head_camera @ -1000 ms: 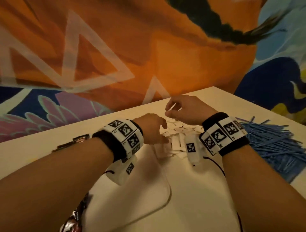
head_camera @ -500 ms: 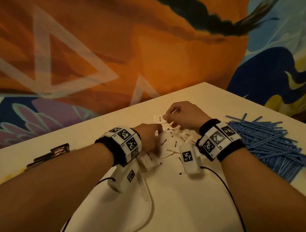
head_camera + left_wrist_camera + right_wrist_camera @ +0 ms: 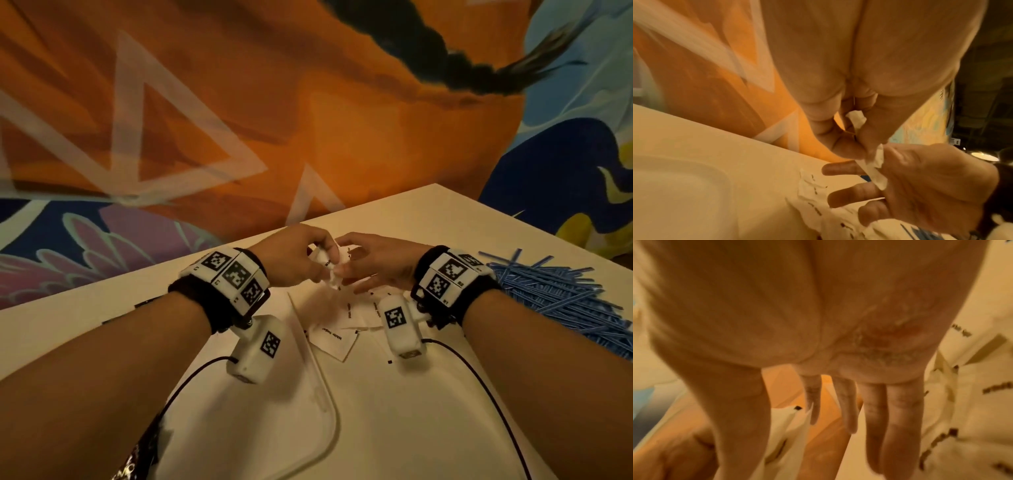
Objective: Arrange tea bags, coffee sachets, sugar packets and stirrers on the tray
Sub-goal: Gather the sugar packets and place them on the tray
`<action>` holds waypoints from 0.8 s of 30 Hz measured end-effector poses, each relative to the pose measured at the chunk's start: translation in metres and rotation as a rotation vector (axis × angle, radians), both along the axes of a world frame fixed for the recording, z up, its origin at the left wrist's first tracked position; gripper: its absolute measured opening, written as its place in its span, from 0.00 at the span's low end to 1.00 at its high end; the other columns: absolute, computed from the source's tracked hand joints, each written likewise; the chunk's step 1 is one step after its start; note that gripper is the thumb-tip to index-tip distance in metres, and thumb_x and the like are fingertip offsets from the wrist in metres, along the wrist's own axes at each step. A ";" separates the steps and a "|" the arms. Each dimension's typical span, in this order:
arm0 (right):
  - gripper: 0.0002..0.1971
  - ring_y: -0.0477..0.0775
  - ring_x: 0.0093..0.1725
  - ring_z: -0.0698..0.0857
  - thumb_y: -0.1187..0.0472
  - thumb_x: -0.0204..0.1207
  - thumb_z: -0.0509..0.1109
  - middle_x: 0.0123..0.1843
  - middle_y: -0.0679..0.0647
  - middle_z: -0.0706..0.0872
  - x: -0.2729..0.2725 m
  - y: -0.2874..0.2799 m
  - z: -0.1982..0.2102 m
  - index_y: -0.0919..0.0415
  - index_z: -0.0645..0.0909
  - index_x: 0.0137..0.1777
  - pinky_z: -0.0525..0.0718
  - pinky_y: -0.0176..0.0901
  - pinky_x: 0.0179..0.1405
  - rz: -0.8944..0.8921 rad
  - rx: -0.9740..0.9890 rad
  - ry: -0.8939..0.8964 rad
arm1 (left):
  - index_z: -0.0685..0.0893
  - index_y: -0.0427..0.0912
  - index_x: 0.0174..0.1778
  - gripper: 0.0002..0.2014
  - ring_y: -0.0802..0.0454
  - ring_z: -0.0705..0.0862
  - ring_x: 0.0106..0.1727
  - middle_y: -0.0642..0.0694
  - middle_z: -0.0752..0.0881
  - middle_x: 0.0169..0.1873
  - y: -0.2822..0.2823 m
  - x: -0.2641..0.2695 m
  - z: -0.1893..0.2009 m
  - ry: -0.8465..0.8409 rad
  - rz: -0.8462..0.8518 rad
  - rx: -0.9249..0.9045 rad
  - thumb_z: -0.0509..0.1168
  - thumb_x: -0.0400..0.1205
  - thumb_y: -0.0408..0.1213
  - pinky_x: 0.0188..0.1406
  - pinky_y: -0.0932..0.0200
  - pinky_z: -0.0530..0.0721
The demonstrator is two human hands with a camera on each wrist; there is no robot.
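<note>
My left hand is raised above the table and grips a small bunch of white sugar packets in curled fingers. My right hand meets it from the right, and its thumb and index finger pinch the lower end of a packet; the other fingers lie straight. Under the hands a loose pile of sugar packets lies on the table, one on the edge of the white tray. Blue stirrers are heaped at the right.
The white table ends at a painted orange and blue wall close behind the hands. A shiny dark sachet shows at the bottom left by my left forearm. Camera cables trail over the table and tray.
Both hands have lifted off the packet pile and come together. My left hand now holds packets up, and my right hand has moved left to meet it.
</note>
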State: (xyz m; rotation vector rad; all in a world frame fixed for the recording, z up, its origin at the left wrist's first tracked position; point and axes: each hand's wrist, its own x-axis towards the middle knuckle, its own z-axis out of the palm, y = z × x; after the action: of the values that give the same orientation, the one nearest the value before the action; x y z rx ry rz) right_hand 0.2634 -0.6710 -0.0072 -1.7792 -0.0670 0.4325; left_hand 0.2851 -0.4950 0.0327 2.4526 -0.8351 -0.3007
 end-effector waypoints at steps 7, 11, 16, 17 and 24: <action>0.16 0.52 0.38 0.86 0.66 0.75 0.72 0.42 0.57 0.89 -0.022 0.030 0.031 0.63 0.78 0.62 0.81 0.41 0.34 -0.061 0.303 -0.172 | 0.79 0.45 0.48 0.21 0.42 0.82 0.51 0.40 0.80 0.53 0.026 -0.021 0.026 0.204 0.083 -0.519 0.66 0.72 0.13 0.42 0.52 0.83; 0.10 0.51 0.36 0.86 0.68 0.78 0.69 0.43 0.56 0.88 -0.035 0.065 0.049 0.61 0.79 0.58 0.79 0.38 0.30 -0.129 0.505 -0.243 | 0.77 0.48 0.63 0.21 0.47 0.84 0.51 0.44 0.83 0.55 0.052 -0.040 0.033 0.361 0.169 -0.970 0.69 0.75 0.29 0.46 0.55 0.83; 0.11 0.52 0.41 0.87 0.59 0.82 0.67 0.50 0.56 0.89 -0.042 0.118 0.048 0.57 0.80 0.63 0.82 0.41 0.33 -0.117 0.330 -0.368 | 0.80 0.36 0.66 0.15 0.42 0.84 0.55 0.36 0.85 0.58 0.087 -0.062 0.019 0.458 0.215 -1.033 0.56 0.86 0.33 0.61 0.44 0.82; 0.11 0.52 0.42 0.87 0.57 0.82 0.67 0.50 0.56 0.90 -0.043 0.126 0.046 0.57 0.81 0.62 0.82 0.42 0.34 -0.115 0.247 -0.413 | 0.80 0.35 0.66 0.15 0.41 0.85 0.55 0.34 0.86 0.58 0.095 -0.064 0.017 0.435 0.248 -1.032 0.54 0.87 0.33 0.60 0.44 0.83; 0.06 0.49 0.38 0.79 0.59 0.80 0.69 0.45 0.54 0.88 -0.040 0.167 0.042 0.54 0.88 0.52 0.79 0.42 0.33 -0.226 0.205 -0.537 | 0.84 0.36 0.57 0.10 0.46 0.89 0.45 0.39 0.90 0.46 0.153 -0.076 0.021 0.294 0.384 -1.015 0.60 0.83 0.26 0.41 0.55 0.90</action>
State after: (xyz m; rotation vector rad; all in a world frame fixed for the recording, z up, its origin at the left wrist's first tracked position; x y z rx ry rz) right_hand 0.2235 -0.5042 0.0346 -1.6341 -0.2746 -0.2160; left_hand 0.2090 -0.3422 0.0539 1.5048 -0.2501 -0.0526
